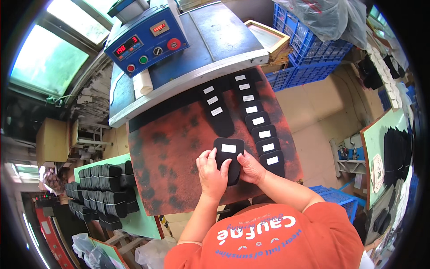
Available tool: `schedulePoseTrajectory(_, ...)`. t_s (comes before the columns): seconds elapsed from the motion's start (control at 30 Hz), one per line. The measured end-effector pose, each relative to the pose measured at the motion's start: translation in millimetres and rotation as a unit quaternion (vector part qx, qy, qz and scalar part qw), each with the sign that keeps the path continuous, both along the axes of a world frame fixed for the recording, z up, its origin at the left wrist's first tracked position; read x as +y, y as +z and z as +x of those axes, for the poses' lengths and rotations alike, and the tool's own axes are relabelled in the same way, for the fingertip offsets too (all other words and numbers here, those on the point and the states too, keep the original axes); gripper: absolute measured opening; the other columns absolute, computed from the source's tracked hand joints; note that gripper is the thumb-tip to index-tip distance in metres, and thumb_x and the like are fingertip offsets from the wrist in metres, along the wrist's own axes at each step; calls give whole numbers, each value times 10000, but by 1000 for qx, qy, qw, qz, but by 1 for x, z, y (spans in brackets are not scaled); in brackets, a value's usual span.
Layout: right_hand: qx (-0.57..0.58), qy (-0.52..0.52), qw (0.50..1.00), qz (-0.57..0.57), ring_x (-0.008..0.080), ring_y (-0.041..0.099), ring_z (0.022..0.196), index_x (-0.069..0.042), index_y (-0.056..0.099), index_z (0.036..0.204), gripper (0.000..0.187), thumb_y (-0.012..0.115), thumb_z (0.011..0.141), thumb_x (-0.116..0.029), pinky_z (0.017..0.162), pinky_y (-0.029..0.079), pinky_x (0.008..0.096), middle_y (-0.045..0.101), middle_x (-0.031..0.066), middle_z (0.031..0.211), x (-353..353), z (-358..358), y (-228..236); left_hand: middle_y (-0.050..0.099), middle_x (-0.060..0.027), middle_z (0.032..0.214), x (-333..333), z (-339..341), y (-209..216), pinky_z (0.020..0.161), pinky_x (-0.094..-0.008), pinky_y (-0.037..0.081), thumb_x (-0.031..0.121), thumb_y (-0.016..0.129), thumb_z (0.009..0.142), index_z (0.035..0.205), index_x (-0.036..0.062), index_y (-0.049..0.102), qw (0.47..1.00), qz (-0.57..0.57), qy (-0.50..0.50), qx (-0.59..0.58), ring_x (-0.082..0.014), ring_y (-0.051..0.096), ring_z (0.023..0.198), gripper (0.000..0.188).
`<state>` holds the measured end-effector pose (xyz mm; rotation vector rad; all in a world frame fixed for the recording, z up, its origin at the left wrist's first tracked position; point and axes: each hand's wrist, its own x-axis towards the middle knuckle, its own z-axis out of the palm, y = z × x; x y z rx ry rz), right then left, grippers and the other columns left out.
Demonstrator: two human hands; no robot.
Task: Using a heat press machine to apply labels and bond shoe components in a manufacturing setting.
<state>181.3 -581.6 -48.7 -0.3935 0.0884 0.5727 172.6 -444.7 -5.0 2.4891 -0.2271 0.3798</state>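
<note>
Over the near part of the reddish-brown table, I hold a flat black insole with a white label near its wide end. My left hand grips its left edge, thumb on top. Closed on the opposite edge is my right hand. Just beyond lies a short overlapping row of labelled black insoles. A longer row of the same insoles runs along the table's right side, its nearest piece beside my right hand.
A blue press machine with buttons and red displays stands on a metal-edged bench beyond the table. Bundled black insoles fill a green table at left. Blue crates are stacked at far right; another blue crate sits near my right elbow.
</note>
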Motion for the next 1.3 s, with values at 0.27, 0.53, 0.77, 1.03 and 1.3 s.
schedulePoseTrajectory(0.27, 8, -96, 993, -61, 183, 503, 1103, -110, 392, 1254, 632, 702, 756, -347, 929, 445, 347, 503, 43, 1183, -30, -16, 1, 556, -104, 901, -31, 11, 2, 635, -350, 496, 189, 759, 662, 939, 41, 625, 996, -80, -28, -14, -273, 589, 781, 341)
schedulePoseTrajectory(0.53, 40, -107, 993, -5, 254, 475, 1164, -61, 419, 1292, 647, 666, 780, -370, 1006, 351, 423, 498, 88, 1270, -65, -15, 10, 541, -10, 735, -28, 55, -32, 453, -172, 365, 50, 569, 862, 978, -3, 510, 799, -575, 68, 163, -31, 439, 518, 140)
schedulePoseTrajectory(0.77, 104, -119, 987, 29, 279, 490, 1145, -37, 421, 1282, 526, 565, 834, -272, 996, 363, 438, 499, 133, 1259, -89, -21, 9, 536, -12, 692, -4, 97, -74, 447, -174, 377, 64, 580, 853, 1001, -17, 509, 842, -474, 123, 227, -52, 473, 508, 183)
schedulePoseTrajectory(1.03, 71, -129, 979, -140, 216, 498, 1131, -67, 394, 1279, 494, 621, 845, -137, 967, 411, 384, 509, 74, 1218, -70, -22, 5, 599, -15, 792, -16, 68, -26, 640, -220, 454, 65, 643, 811, 1066, -17, 551, 837, -428, -47, 338, -65, 543, 694, 283)
schedulePoseTrajectory(1.3, 89, -114, 989, 5, 242, 502, 1133, -68, 413, 1271, 401, 528, 901, -168, 968, 405, 418, 499, 103, 1244, -102, -18, 13, 585, -29, 736, 12, 77, -70, 475, -180, 423, 21, 618, 812, 1010, -14, 551, 831, -485, 90, 259, -59, 499, 526, 212)
